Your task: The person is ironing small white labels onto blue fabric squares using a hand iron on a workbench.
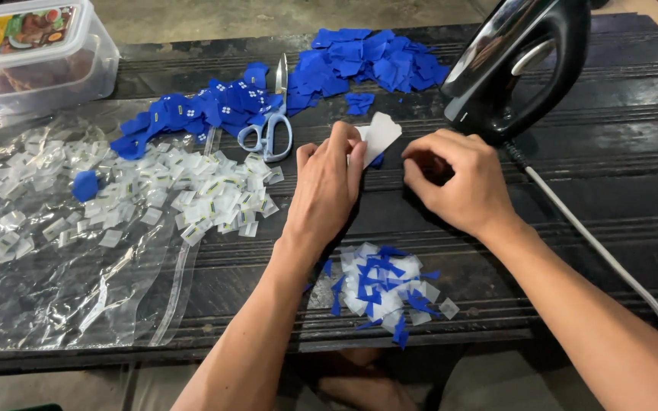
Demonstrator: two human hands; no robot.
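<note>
While the left hand [327,183] pinches a white paper piece [381,135] mid-table and the right hand [455,179] curls closed beside it, the iron [519,65] standing just right could burn a stray knuckle.

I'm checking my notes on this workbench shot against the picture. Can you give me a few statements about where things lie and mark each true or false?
1. The left hand holds a small white paper piece. True.
2. The blue-handled scissors are in the right hand. False: they lie on the dark wooden table, between two heaps of blue fabric pieces, with no hand on them.
3. The black clothes iron stands beyond the right hand, its white cord trailing toward the table's near edge. True.
4. The clear plastic lidded box sits at the table's far right. False: it sits at the far left corner.
5. A pile of white and blue scraps lies between the forearms. True.
</note>
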